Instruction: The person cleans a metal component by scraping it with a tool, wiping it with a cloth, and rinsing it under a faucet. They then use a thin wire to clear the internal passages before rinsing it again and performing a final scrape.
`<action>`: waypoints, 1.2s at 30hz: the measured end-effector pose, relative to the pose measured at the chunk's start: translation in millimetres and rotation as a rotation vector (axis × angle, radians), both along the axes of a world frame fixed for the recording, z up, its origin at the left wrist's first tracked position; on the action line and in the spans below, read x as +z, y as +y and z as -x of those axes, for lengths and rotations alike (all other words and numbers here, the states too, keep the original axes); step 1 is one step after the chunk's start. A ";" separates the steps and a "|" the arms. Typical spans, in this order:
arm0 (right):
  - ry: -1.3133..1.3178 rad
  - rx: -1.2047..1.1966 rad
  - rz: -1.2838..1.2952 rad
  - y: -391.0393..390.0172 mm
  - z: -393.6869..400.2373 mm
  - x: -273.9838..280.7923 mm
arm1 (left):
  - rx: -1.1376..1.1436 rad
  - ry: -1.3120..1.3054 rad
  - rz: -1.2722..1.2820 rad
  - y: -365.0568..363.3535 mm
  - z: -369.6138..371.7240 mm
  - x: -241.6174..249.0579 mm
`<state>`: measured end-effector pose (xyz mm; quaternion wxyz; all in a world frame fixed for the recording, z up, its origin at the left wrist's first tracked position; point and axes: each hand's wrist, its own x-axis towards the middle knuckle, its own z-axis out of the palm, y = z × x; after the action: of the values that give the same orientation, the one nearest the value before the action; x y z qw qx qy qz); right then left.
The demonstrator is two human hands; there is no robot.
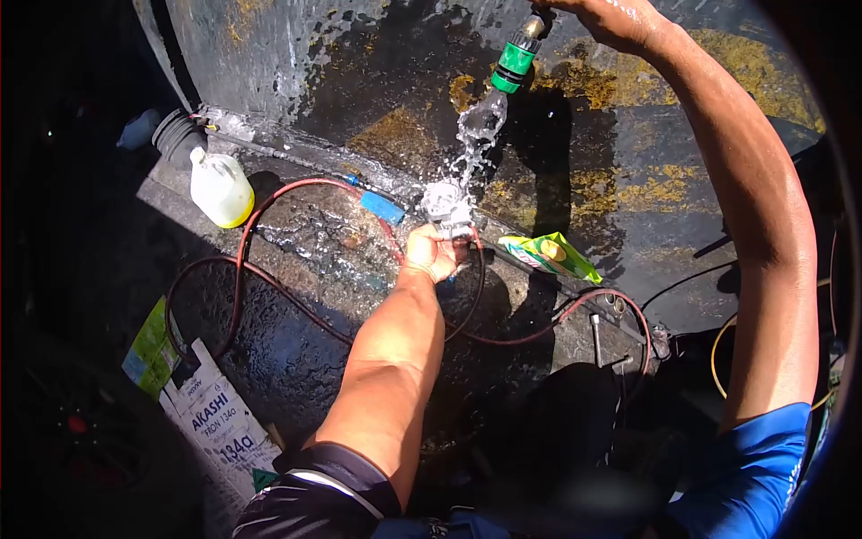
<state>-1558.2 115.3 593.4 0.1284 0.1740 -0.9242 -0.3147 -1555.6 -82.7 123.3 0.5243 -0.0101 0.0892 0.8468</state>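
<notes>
My left hand (pixel 431 255) is closed on a shiny metal part (pixel 456 226), whose far end is hidden by splashing water. At the top edge, my right hand (pixel 603 18) grips a hose end with a brass fitting and a green connector (pixel 515 65); its fingers are partly cut off by the frame. Water pours from the connector onto the metal part. A blue-handled tool (pixel 383 207) lies just left of the part, and an open green packet (pixel 552 255) lies to its right.
A red hose (pixel 269 280) loops across the wet ground. To the left stand a white jug with yellow liquid (pixel 221 189) and a black ribbed rubber piece (pixel 177 135). Flattened cardboard (pixel 215 418) lies lower left; metal tools (pixel 597 340) lie right. A stained dark surface (pixel 628 180) rises behind.
</notes>
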 end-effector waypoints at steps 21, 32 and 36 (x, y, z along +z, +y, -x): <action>-0.132 -0.763 0.827 -58.2 34.0 7.2 | -0.129 -0.106 0.124 -3.4 18.1 -9.5; -0.013 -0.495 0.509 -53.7 -2.1 19.3 | 0.126 -0.113 -0.013 -6.1 39.3 10.0; 0.241 -0.302 0.581 -106.8 -47.3 -3.3 | 0.159 0.106 0.036 -35.4 64.3 37.1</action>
<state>-1510.9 8.5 590.1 0.2327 -0.0467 -0.9687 -0.0724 -1619.9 -118.1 160.4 0.4497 0.0182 0.1306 0.8834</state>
